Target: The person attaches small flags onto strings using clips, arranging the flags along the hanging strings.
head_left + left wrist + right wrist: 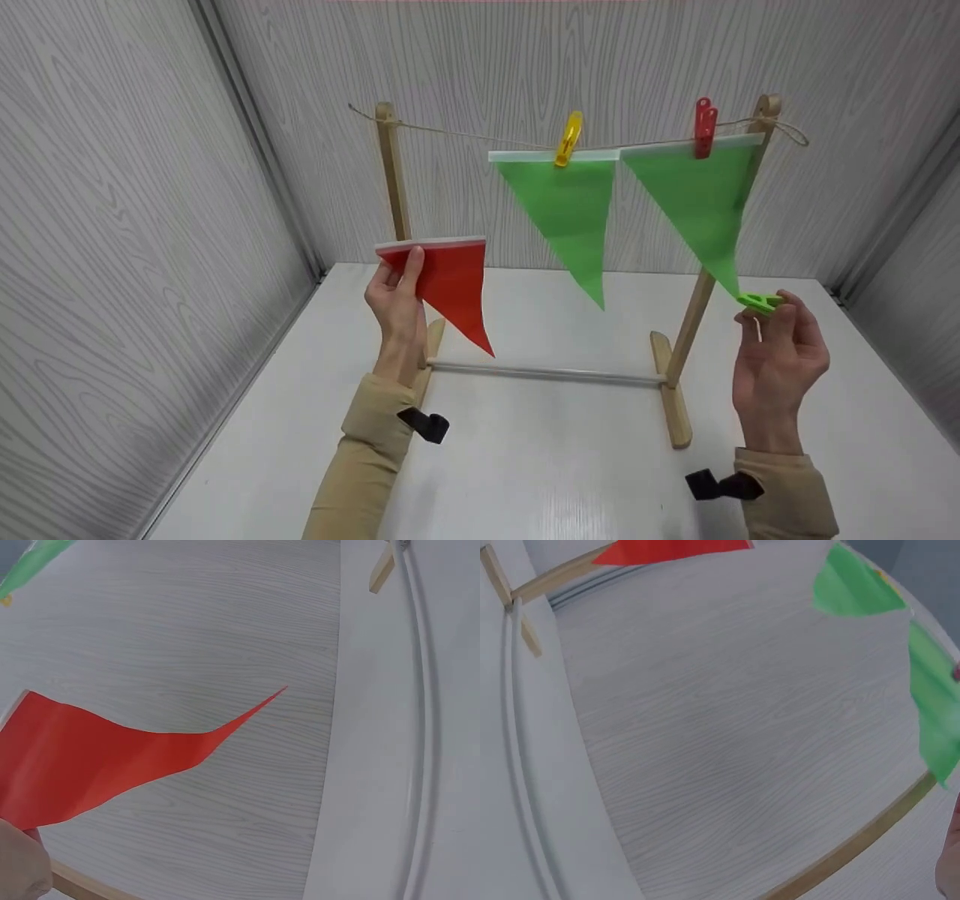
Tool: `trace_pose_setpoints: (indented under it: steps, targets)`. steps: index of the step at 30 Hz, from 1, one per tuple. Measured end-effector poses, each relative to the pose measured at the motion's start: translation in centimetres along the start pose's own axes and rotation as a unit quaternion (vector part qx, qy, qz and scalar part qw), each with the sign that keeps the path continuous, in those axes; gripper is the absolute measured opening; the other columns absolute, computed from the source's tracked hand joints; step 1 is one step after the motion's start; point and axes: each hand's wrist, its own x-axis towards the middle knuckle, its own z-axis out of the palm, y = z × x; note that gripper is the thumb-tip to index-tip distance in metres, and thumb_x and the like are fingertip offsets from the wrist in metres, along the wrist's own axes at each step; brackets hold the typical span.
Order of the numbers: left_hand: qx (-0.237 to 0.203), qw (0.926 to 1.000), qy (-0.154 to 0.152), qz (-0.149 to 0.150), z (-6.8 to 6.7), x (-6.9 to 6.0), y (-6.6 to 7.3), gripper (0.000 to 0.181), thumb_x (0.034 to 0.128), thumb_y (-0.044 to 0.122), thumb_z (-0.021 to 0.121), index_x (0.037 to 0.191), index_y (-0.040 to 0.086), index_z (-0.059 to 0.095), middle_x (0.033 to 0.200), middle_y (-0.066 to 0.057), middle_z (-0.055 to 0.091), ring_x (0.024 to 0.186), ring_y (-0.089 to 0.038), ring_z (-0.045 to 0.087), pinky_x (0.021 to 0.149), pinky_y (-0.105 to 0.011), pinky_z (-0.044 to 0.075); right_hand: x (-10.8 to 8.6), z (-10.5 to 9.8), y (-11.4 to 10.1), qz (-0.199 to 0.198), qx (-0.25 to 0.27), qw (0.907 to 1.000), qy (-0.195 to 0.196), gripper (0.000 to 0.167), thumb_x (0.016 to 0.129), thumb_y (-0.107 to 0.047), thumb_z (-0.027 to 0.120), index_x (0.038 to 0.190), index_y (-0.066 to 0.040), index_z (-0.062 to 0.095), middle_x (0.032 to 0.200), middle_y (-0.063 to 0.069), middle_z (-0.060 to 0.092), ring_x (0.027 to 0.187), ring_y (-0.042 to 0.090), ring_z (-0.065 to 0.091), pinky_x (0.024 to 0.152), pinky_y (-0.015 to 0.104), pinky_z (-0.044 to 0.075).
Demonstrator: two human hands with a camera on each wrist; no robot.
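Observation:
My left hand [397, 300] pinches a red triangular pennant [454, 281] near the left end of its white top edge, thumb in front. The pennant's tip hangs down, and in the left wrist view the red cloth [97, 757] curves to a point. On the right, my right hand [780, 360] holds a bright green clothespin [760, 302] between thumb and fingers, close to the tip of a green pennant [697, 202]. That pennant hangs from a string [465, 135] under a red clothespin [704, 129]. Left of it, a yellow clothespin [569, 139] holds another green pennant [574, 217].
Two wooden posts, left [392, 180] and right [690, 326], carry the string, which is tied near their tops. A white rod [547, 373] joins their feet low down. The stand is on a white table [540, 450] between wood-grain panels [570, 67].

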Motion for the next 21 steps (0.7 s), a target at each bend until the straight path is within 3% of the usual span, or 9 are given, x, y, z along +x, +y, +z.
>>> trace_pose_setpoints:
  steps: [5,12,21]
  targets:
    - [-0.001,0.9999,-0.008,0.008,0.9,0.7,1.3,0.029,0.0964,0.01,0.067,0.124,0.002,0.061,0.113,-0.006,0.07,0.11,-0.023,0.066,0.102,-0.033,0.055,0.2,2.9,0.3,-0.014,-0.013,0.9977,-0.065,0.024,0.093,0.002,0.064,0.112,0.017,0.06,0.1,0.019,0.062,0.082,0.025,0.064,0.066,0.029,0.057]
    - [-0.002,0.9999,-0.013,0.006,1.8,1.5,2.7,0.03,0.0967,0.013,0.067,0.125,0.004,0.061,0.115,-0.006,0.07,0.113,-0.024,0.064,0.106,-0.034,0.052,0.8,6.8,1.4,0.028,-0.012,0.9944,-0.101,0.023,0.09,0.004,0.067,0.11,0.015,0.063,0.096,0.019,0.063,0.072,0.023,0.064,0.057,0.028,0.056]
    - [-0.023,0.9991,-0.034,0.009,3.1,2.6,4.6,0.024,0.0984,0.012,0.064,0.12,0.003,0.064,0.108,-0.003,0.07,0.109,-0.02,0.063,0.107,-0.035,0.051,2.1,12.5,3.5,0.074,-0.083,0.9768,-0.183,0.024,0.088,0.001,0.072,0.109,0.009,0.067,0.094,0.014,0.065,0.066,0.019,0.061,0.049,0.026,0.052]
